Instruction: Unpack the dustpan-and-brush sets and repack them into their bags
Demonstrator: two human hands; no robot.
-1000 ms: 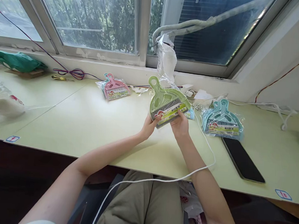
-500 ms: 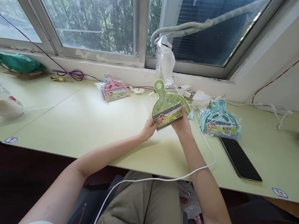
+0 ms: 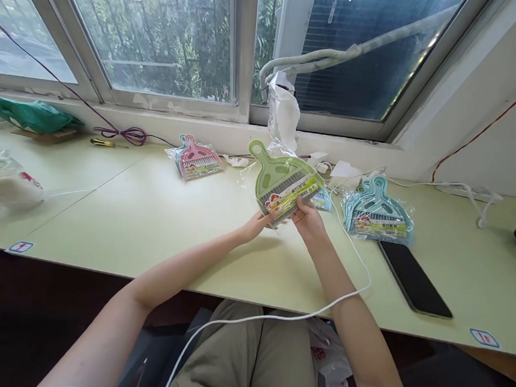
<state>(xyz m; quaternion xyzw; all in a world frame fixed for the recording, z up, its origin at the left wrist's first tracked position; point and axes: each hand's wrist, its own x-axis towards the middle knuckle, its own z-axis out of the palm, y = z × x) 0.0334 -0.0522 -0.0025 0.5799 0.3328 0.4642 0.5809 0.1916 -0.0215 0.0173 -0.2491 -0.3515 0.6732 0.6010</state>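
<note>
A green dustpan and brush set [image 3: 282,174] in a clear bag is held up over the table, its handle tilted to the left. My left hand [image 3: 257,225] grips its lower left corner. With thumb in front, my right hand [image 3: 309,219] holds its lower right edge. Part of a blue packed set [image 3: 323,199] shows behind it. To the right lies a stack of blue dustpan and brush sets [image 3: 378,210] in clear bags. Further left, a pink dustpan and brush set [image 3: 198,159] rests on top of a blue-green one near the window.
A black phone [image 3: 414,279] lies at the right, below the blue stack. A white cable [image 3: 353,293] crosses my right forearm. At the left are a clear plastic bag [image 3: 5,186], a green bag [image 3: 32,116] and a yellow-handled screwdriver [image 3: 103,142]. Coiled wire [image 3: 132,135] lies by the sill.
Both hands have tilted the green dustpan and brush set further, its handle swinging left. The right hand has slid lower on its edge, and a blue set behind shows more.
</note>
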